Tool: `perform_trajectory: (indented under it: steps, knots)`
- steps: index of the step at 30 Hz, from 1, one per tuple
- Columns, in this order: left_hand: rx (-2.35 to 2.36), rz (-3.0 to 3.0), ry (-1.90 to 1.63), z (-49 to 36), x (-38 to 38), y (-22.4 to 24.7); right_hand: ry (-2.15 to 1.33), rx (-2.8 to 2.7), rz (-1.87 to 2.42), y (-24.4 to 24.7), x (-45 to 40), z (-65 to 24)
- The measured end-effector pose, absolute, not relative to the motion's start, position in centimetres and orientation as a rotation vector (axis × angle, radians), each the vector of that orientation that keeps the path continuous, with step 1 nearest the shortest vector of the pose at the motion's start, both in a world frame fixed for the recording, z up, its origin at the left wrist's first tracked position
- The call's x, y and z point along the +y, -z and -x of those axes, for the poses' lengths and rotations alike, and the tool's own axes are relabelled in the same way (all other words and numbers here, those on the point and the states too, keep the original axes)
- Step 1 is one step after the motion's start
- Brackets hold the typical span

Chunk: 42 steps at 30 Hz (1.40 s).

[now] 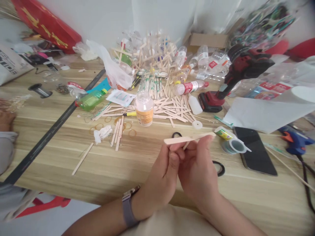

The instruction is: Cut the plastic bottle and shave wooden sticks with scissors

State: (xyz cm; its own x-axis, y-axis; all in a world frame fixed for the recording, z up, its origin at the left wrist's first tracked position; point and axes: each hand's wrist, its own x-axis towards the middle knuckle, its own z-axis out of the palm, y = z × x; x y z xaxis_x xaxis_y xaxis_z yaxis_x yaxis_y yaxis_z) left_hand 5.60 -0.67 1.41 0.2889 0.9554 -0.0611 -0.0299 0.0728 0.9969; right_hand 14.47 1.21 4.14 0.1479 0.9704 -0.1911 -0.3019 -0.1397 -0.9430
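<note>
A pale wooden craft stick [180, 140] lies level between my hands, above the table's front. My left hand [163, 175], with a watch on its wrist, is closed under the stick's left end, thumb bent inward. My right hand [199, 170] grips the right end, its thumb against the stick. Part of a second thin wooden piece [186, 145] shows just below it, between the fingers. Black scissors [219, 168] lie partly hidden behind my hands, only their handle loops showing. To the left, several craft sticks [118, 132] lie together on the wooden table [105, 177].
An open jar [144, 109] stands before a heap of sticks [174, 108]. On the right are a tape roll [235, 146], a phone [256, 150], a glue gun [296, 139] and a red-black power tool [228, 75]. Plastic bottles [189, 88] crowd the back. Another person's hand [6, 119] is at far left.
</note>
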Motion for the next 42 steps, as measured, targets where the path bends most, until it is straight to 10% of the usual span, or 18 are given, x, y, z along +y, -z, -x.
perform_trajectory:
  steps: [20, 32, 42]
  knots:
    - [1.259, -1.849, -0.779, -3.3, -0.1, -4.3, -1.424, -1.296, 1.3, -4.1, 1.6, -19.3]
    - [1.342, -2.033, -0.557, -3.6, -0.1, -3.1, -0.267, -2.079, 1.524, -3.4, 1.2, -18.6]
    - [1.108, -1.58, -0.628, -3.2, 0.0, -2.5, -0.201, -2.067, 1.379, -2.7, 1.0, -17.5]
